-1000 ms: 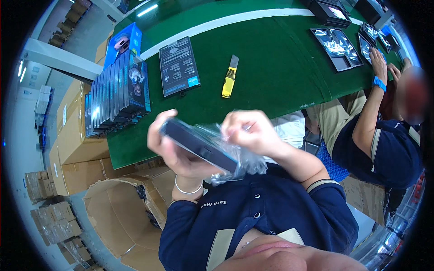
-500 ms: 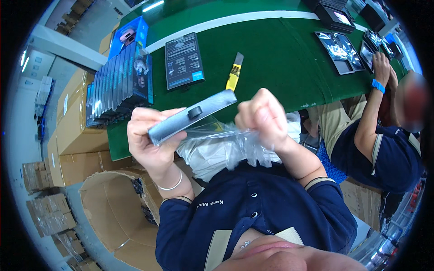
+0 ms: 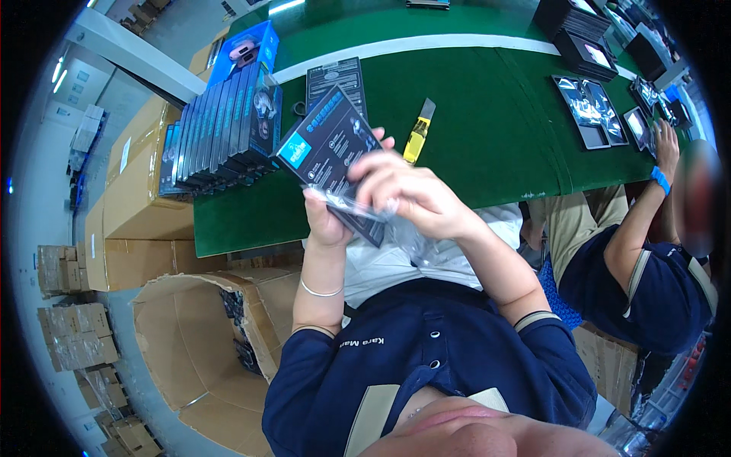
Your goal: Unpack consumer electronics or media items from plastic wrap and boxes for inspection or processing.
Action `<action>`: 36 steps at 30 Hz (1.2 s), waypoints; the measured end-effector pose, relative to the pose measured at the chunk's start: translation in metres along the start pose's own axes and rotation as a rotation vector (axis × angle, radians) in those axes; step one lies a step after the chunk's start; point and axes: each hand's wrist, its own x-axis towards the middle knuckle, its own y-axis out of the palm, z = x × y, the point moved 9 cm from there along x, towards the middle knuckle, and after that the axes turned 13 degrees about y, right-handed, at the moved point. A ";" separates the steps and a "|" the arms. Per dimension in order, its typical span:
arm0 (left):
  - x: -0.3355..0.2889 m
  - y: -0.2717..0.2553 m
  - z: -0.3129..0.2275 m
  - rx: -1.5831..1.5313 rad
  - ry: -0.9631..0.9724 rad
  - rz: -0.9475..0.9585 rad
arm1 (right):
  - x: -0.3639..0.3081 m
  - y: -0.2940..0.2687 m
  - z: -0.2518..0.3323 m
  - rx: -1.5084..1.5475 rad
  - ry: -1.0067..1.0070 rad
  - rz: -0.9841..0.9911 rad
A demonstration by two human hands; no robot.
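A flat black retail box with a blue label corner is tilted in front of me, its printed broad face turned up. My left hand is closed on it from below, thumb on the near edge and fingertips showing past the far edge. Over the box's right side, my right hand has its fingers bent together on clear plastic film, which hangs crumpled below. Beyond them on the green table lie a yellow box cutter with its blade out and another black box.
At the left stand a row of black boxes and a blue open box. A large open carton sits below, left of me. At the right a co-worker's hand is near black trays.
The box has turned from its narrow edge to its broad printed face. My right hand has moved left, from beside the box to over it, with the film. The view has shifted slightly.
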 end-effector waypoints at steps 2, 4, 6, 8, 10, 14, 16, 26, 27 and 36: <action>-0.004 -0.007 0.000 0.108 0.042 0.024 | -0.010 0.015 -0.012 0.365 0.164 0.275; -0.008 -0.005 -0.003 0.080 0.099 0.006 | -0.016 0.009 -0.009 0.365 0.146 0.278; -0.007 -0.003 -0.010 0.194 0.078 -0.039 | -0.032 0.014 -0.019 0.418 0.345 0.478; -0.001 -0.009 -0.022 0.107 0.202 -0.100 | -0.046 0.007 -0.020 0.367 0.429 0.552; 0.003 -0.014 -0.044 0.063 0.346 -0.188 | -0.061 0.002 -0.019 0.361 0.436 0.592; -0.004 0.019 -0.086 1.087 0.726 0.040 | -0.064 -0.043 -0.023 0.139 0.485 0.474; -0.005 0.029 -0.079 1.264 0.673 0.180 | -0.058 -0.070 -0.028 0.010 0.660 0.155; -0.006 0.064 -0.052 1.513 0.537 0.463 | -0.027 -0.039 -0.002 -0.054 0.500 0.095; -0.006 0.063 -0.051 1.546 0.544 0.455 | -0.026 -0.038 0.000 -0.174 0.514 0.102; -0.005 0.067 -0.054 1.231 0.245 0.778 | -0.016 -0.039 0.064 -0.725 -0.127 0.058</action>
